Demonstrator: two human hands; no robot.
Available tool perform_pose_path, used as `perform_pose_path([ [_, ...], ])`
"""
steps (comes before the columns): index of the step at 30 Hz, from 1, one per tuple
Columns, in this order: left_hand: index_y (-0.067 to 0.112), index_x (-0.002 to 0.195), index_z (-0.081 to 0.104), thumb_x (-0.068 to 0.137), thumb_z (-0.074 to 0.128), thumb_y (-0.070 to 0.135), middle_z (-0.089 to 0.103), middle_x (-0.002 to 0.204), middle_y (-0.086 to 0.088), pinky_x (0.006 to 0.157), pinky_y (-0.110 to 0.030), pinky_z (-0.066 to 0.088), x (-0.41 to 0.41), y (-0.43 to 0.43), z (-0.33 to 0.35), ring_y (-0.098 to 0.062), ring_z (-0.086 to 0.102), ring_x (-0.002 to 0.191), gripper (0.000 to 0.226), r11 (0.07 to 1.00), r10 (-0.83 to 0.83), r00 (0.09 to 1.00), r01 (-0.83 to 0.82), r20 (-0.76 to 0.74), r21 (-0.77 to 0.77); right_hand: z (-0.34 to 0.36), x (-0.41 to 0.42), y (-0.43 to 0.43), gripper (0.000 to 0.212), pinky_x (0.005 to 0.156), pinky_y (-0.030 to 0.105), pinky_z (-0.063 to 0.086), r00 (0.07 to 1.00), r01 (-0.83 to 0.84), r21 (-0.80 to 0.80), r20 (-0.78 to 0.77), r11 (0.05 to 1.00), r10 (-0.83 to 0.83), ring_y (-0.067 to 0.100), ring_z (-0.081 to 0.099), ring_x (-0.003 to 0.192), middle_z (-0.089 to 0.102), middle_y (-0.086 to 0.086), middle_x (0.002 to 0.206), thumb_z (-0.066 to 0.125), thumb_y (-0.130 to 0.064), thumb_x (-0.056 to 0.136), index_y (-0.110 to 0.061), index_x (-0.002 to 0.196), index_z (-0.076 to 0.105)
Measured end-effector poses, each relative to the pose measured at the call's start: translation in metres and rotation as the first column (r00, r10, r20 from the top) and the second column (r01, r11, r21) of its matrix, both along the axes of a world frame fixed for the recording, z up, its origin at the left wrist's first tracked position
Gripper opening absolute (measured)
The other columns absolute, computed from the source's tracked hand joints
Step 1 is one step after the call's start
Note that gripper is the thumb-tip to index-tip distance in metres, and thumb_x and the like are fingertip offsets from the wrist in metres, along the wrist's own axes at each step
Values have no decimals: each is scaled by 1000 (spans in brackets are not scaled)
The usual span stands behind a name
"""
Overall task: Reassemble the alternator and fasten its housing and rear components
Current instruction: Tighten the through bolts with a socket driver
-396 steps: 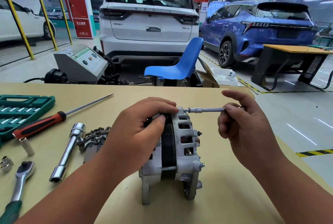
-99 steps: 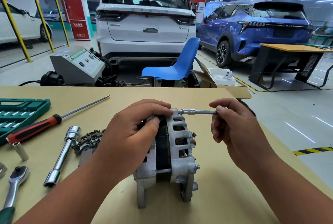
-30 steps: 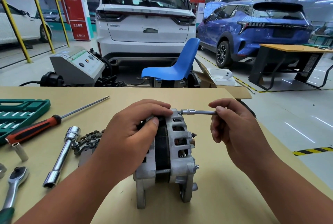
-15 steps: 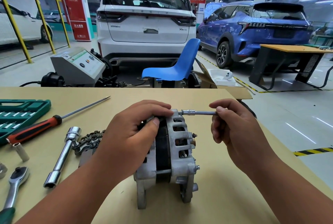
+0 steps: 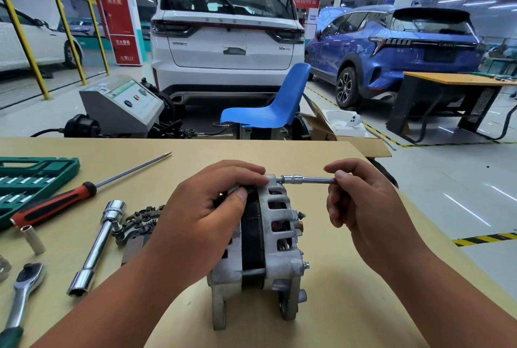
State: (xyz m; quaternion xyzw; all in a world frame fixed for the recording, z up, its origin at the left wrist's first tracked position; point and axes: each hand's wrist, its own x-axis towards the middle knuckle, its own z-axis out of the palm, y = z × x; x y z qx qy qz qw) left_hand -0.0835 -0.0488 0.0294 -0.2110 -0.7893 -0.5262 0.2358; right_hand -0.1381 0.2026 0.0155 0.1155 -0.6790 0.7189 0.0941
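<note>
On the tan table [image 5: 349, 311], holds the alternator [image 5: 275, 238] upright with the left hand [image 5: 207, 216] curled over its top, pinches the thin socket bar [image 5: 307, 180] in the right hand [image 5: 363, 207] at what looks like a top bolt, and could slip off if the bar tilts.

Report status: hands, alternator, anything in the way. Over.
Left hand grips alternator, upright on table. Right hand pinches socket driver, tip at alternator's top edge. Nothing blocking driver; screwdriver lies left, apart.
</note>
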Motion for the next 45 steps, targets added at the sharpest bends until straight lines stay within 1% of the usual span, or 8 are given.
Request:
perform_pose_path([
  [10, 33, 105, 82, 92, 51, 12, 74, 121, 25, 94, -10, 49, 1, 1, 1, -3, 67, 123, 39, 1000, 7, 1000, -7, -4, 3, 0, 0, 0, 30, 47, 31, 45, 1000, -6, -11, 5, 1000, 6, 26, 53, 59, 57, 12, 72, 49, -9, 107, -21, 100, 75],
  [25, 33, 106, 81, 93, 51, 12, 75, 122, 22, 97, -13, 50, -2, -1, -1, -7, 67, 125, 39, 1000, -3, 1000, 3, -3, 1, 1, 0, 0, 32, 48, 31, 45, 1000, -1, 1, 5, 1000, 1, 26, 53, 58, 57, 11, 72, 48, -9, 107, -24, 98, 76],
  [33, 32, 107, 82, 93, 52, 12, 75, 121, 22, 97, -14, 50, -2, -1, -1, -7, 67, 125, 39, 1000, 0, 1000, 0, -6, -2, 2, 1, -1, 32, 47, 31, 45, 1000, 0, 5, 6, 1000, 0, 27, 53, 59, 57, 11, 72, 48, -9, 107, -23, 98, 75],
  [38, 33, 107, 82, 93, 51, 13, 75, 121, 24, 96, -13, 50, -1, -1, 0, -4, 67, 124, 39, 1000, 9, 1000, -9, -8, -9, 2, 2, -1, 33, 47, 30, 46, 1000, 1, 3, 7, 1000, -1, 27, 53, 59, 57, 11, 72, 48, -9, 107, -23, 98, 76],
  [45, 33, 107, 82, 92, 51, 12, 75, 121, 24, 95, -11, 49, 0, 0, 0, -5, 67, 124, 39, 1000, 11, 1000, -12, -11, -9, 1, 1, 0, 32, 47, 31, 45, 1000, 0, 2, 7, 1000, 0, 25, 54, 59, 58, 10, 72, 48, -10, 107, -24, 98, 76],
])
